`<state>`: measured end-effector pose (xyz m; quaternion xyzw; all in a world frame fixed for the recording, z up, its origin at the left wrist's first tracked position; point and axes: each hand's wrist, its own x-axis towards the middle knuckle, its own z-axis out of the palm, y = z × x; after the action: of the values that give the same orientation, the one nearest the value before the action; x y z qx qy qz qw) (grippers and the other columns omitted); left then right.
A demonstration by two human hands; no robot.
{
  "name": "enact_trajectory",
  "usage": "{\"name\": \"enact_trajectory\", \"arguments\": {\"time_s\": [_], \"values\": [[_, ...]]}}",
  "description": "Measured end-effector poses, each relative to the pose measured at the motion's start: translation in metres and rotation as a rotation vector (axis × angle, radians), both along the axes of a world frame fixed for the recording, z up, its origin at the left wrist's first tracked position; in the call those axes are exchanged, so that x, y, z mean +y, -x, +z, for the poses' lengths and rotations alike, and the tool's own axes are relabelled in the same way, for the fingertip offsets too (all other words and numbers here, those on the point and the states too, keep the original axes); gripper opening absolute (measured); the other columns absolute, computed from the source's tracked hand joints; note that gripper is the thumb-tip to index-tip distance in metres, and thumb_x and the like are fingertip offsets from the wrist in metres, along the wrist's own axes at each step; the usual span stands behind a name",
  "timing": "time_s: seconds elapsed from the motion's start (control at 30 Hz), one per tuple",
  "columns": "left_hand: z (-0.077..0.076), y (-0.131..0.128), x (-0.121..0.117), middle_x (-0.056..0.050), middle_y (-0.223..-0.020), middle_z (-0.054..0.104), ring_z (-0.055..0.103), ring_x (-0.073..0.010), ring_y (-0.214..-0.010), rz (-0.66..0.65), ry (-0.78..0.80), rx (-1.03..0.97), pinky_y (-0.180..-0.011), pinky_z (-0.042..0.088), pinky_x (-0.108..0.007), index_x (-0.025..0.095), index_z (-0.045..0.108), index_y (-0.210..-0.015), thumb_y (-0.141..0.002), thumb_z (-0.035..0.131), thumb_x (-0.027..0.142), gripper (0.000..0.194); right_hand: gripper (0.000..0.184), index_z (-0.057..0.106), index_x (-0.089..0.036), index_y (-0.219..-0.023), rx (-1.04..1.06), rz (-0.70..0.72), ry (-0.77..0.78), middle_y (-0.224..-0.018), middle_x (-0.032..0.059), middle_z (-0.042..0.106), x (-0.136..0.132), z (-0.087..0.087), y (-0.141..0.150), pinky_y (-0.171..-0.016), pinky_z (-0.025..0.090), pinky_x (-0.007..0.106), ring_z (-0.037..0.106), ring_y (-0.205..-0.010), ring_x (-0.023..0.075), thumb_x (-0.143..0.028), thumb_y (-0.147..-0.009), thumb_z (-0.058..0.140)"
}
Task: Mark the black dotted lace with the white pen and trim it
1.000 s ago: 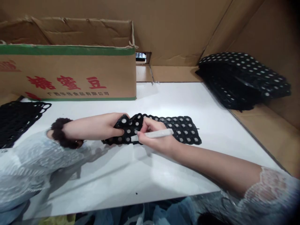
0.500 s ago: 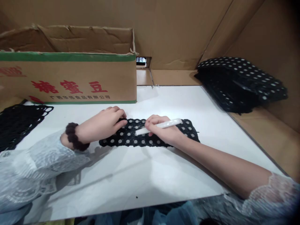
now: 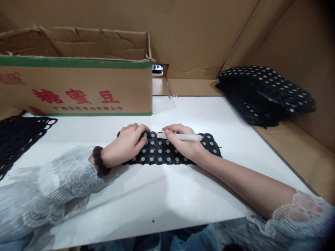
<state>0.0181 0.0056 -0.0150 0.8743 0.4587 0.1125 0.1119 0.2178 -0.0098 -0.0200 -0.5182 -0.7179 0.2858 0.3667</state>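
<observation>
Your left hand (image 3: 128,146) and right hand (image 3: 183,141) are on one dotted black sheet (image 3: 155,152).
Your right fingers are wrapped around one white stick (image 3: 187,137); your left thumb and first finger are a bit apart on the sheet, but I can't tell if they pinch it. The sheet lies on one white table (image 3: 157,198), on your side of one cardboard box (image 3: 91,83), partly past the box's right end. It looks long and shiny, with four rows of pale round dots and a wavy edge. One dotted black heap (image 3: 267,94) sits well right of the box; one holey black piece (image 3: 21,139) lies in front of the box's left end.
</observation>
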Motion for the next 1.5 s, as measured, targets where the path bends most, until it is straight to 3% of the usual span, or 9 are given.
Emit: {"name": "enact_trajectory", "arguments": {"time_s": [0.23, 0.37, 0.5, 0.77, 0.87, 0.97, 1.1, 1.37, 1.5], "values": [[0.006, -0.001, 0.001, -0.003, -0.084, 0.056, 0.051, -0.0179, -0.082, -0.104, 0.042, -0.057, -0.076, 0.036, -0.03, 0.019, 0.046, -0.09, -0.086, 0.033, 0.033, 0.02, 0.029, 0.05, -0.018, -0.063, -0.13, 0.1, -0.093, -0.071, 0.0021, 0.055, -0.002, 0.003, 0.001, -0.072, 0.037, 0.029, 0.05, -0.076, 0.0148, -0.033, -0.085, 0.038], [0.006, -0.002, 0.0, -0.005, -0.085, 0.055, 0.051, -0.02, -0.084, -0.105, -0.068, 0.037, -0.078, 0.035, -0.033, 0.018, 0.047, -0.087, -0.086, 0.032, 0.031, 0.02, 0.027, 0.049, -0.017, -0.067, -0.179, 0.17, -0.108, -0.075, 0.004, 0.053, -0.002, 0.002, 0.001, -0.067, 0.037, 0.026, 0.049, -0.073, 0.0131, -0.03, -0.086, 0.035], [0.004, -0.003, -0.001, -0.004, -0.072, 0.056, 0.053, -0.0194, -0.068, -0.09, -0.1, 0.171, -0.062, 0.037, -0.029, 0.017, 0.043, -0.084, -0.086, 0.029, 0.033, 0.021, 0.031, 0.046, -0.016, -0.062, -0.383, 0.223, -0.138, -0.066, 0.0037, 0.049, -0.004, 0.001, 0.006, -0.067, 0.035, 0.027, 0.047, -0.069, 0.0136, -0.025, -0.087, 0.029], [0.005, -0.007, -0.012, 0.002, -0.056, 0.051, 0.049, -0.0136, -0.05, -0.106, -0.111, 0.055, -0.049, 0.033, -0.022, 0.019, 0.039, -0.08, -0.083, 0.034, 0.028, 0.011, 0.03, 0.054, -0.016, -0.076, -0.78, 0.094, -0.385, -0.075, 0.0088, 0.051, -0.007, -0.004, 0.022, -0.065, 0.029, 0.031, 0.043, -0.072, 0.0184, -0.027, -0.087, 0.028], [0.006, -0.007, -0.012, 0.002, -0.056, 0.051, 0.05, -0.0145, -0.049, -0.042, -0.096, 0.033, -0.048, 0.032, -0.022, 0.019, 0.039, -0.083, -0.085, 0.031, 0.03, 0.014, 0.028, 0.054, -0.016, -0.075, -0.717, 0.067, -0.395, -0.078, 0.0091, 0.052, -0.002, -0.001, 0.02, -0.068, 0.03, 0.032, 0.043, -0.076, 0.0191, -0.027, -0.086, 0.031], [0.006, -0.005, -0.007, 0.0, -0.058, 0.052, 0.052, -0.0168, -0.053, 0.004, -0.068, 0.054, -0.049, 0.033, -0.024, 0.018, 0.04, -0.09, -0.086, 0.029, 0.038, 0.023, 0.027, 0.049, -0.017, -0.061, -0.454, 0.057, -0.25, -0.073, 0.0051, 0.052, 0.002, 0.008, 0.012, -0.07, 0.032, 0.031, 0.043, -0.076, 0.0167, -0.024, -0.083, 0.035], [0.007, 0.0, 0.002, 0.0, -0.062, 0.052, 0.051, -0.0158, -0.056, -0.08, 0.054, 0.04, -0.052, 0.033, -0.024, 0.018, 0.042, -0.091, -0.083, 0.033, 0.05, 0.035, 0.035, 0.043, -0.016, -0.045, -0.158, 0.11, -0.063, -0.07, 0.0019, 0.05, 0.004, 0.018, 0.0, -0.076, 0.034, 0.031, 0.044, -0.078, 0.0147, -0.018, -0.08, 0.038], [0.014, 0.004, 0.01, 0.002, -0.067, 0.051, 0.044, -0.0104, -0.059, -0.236, 0.346, -0.161, -0.055, 0.034, -0.02, 0.016, 0.049, -0.078, -0.082, 0.038, 0.046, 0.032, 0.034, 0.044, -0.016, -0.043, -0.065, 0.323, -0.035, -0.077, 0.0015, 0.049, 0.005, 0.021, -0.011, -0.082, 0.034, 0.033, 0.044, -0.084, 0.015, -0.009, -0.075, 0.039], [0.015, 0.005, 0.01, 0.002, -0.074, 0.052, 0.046, -0.011, -0.066, -0.238, 0.499, -0.292, -0.06, 0.038, -0.02, 0.015, 0.051, -0.083, -0.081, 0.041, 0.044, 0.03, 0.033, 0.047, -0.016, -0.043, -0.124, 0.307, -0.045, -0.083, 0.0028, 0.049, 0.002, 0.019, -0.01, -0.084, 0.033, 0.035, 0.043, -0.087, 0.0161, -0.011, -0.075, 0.042]]}}
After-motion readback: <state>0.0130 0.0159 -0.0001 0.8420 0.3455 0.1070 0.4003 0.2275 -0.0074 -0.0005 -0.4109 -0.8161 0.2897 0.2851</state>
